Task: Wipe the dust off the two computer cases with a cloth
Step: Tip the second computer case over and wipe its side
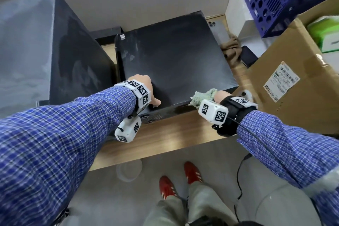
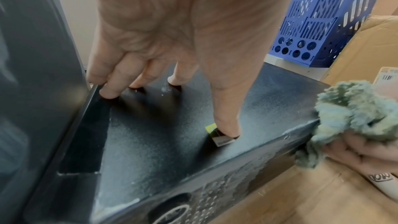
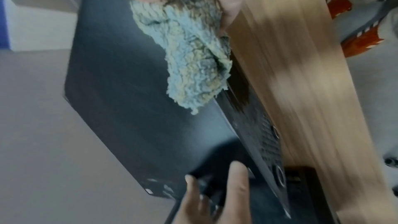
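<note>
now the flat computer case [image 1: 174, 57] lies on its side on the wooden counter [image 1: 174, 137], its broad black panel facing up and filmed with pale dust. just left of this case stands the second computer case [image 1: 73, 57], upright, its dark side panel smeared with dust too; the two are close beside each other, and whether they touch cannot be told.

the left hand [image 1: 145, 88] rests on the near left part of the flat case's top panel. its fingers [image 2: 109, 88] are spread and fairly straight, tips pressing down on the panel, and the thumb tip sits on a small yellow and silver sticker [image 2: 217, 135] near the case's front edge.

the right hand [image 1: 222, 96] is at the near right corner of the flat case, fingers curled round a bunched, fuzzy green-blue cloth [image 1: 203, 96]. the cloth lies against the front top edge of the case, a flap of it draped onto the panel in the right wrist view, where a darker streak shows on the front face below it.

beyond the flat case's right edge lie a phone [image 1: 218, 29] and a crumpled brown rag [image 1: 232, 46], with a cardboard box [image 1: 293, 71] and a blue crate [image 1: 282, 0] farther right. red shoes [image 1: 179, 178] show on the floor below the counter's near edge.
</note>
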The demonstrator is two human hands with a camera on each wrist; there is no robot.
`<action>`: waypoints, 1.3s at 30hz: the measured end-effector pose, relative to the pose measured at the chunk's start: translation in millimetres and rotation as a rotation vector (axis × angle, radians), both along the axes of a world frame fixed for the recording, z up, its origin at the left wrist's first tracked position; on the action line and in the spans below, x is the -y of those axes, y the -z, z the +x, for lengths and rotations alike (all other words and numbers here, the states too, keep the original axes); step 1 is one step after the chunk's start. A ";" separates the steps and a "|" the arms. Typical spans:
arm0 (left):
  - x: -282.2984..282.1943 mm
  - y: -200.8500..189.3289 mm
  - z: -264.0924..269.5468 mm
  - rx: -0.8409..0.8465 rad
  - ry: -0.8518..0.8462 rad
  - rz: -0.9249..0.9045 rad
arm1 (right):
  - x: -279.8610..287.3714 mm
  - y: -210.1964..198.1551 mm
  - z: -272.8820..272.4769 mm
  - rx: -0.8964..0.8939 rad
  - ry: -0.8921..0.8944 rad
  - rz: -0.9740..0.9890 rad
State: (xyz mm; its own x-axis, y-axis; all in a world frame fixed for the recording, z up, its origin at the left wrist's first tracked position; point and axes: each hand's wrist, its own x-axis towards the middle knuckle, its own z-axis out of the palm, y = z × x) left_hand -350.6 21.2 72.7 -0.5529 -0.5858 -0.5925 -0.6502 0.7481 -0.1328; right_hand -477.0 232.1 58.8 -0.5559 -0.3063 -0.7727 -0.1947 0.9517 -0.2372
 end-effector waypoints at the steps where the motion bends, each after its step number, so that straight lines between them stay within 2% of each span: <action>1: 0.0 -0.1 0.0 0.000 -0.003 0.003 | 6.3 5.1 4.6 0.004 -0.039 0.010; 3: -0.3 0.0 0.3 -0.007 -0.003 0.003 | 24.2 8.3 22.4 0.044 -0.171 0.005; 6: 0.5 1.4 0.8 -0.015 0.002 0.001 | 51.5 32.5 56.2 0.124 -0.259 -0.083; 9: 2.2 2.4 0.7 -0.011 -0.003 0.000 | 70.3 47.6 85.1 0.179 -0.277 -0.158; 11: 2.7 3.1 0.8 -0.013 0.003 -0.002 | 72.8 55.3 95.0 0.232 -0.225 -0.177; 14: 1.2 3.2 1.4 -0.016 0.012 -0.010 | 57.9 61.0 85.7 0.146 -0.192 -0.163; 16: 0.7 2.9 1.7 -0.012 0.007 -0.013 | 35.8 56.5 67.4 0.076 -0.200 -0.086; 19: 1.9 5.2 0.6 -0.016 -0.005 -0.003 | 3.8 44.4 35.9 0.094 -0.129 -0.018; 20: 2.4 5.6 0.4 -0.019 -0.011 0.002 | -3.4 39.1 31.4 0.093 -0.153 -0.008; 25: 3.0 5.7 -0.1 -0.026 -0.018 0.007 | 11.3 43.1 45.0 0.086 -0.205 -0.027; 27: 2.6 4.7 0.4 -0.028 -0.020 0.008 | 26.1 54.3 63.2 0.172 -0.163 -0.092; 32: 2.1 1.9 0.0 -0.023 -0.019 0.010 | 53.1 112.1 103.5 0.347 0.026 -0.259; 36: 0.7 -0.4 -1.4 -0.022 -0.012 -0.001 | 47.2 114.4 88.9 0.402 0.101 -0.278; 39: 0.5 -3.3 0.1 -0.020 -0.012 0.009 | 35.1 112.1 62.7 0.294 0.208 -0.200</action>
State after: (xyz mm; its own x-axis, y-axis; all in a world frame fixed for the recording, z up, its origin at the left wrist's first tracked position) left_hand -350.4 20.7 76.1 -0.5577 -0.5872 -0.5866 -0.6612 0.7415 -0.1137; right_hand -414.2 197.0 -53.3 -0.3862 -0.3705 -0.8447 0.1009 0.8933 -0.4380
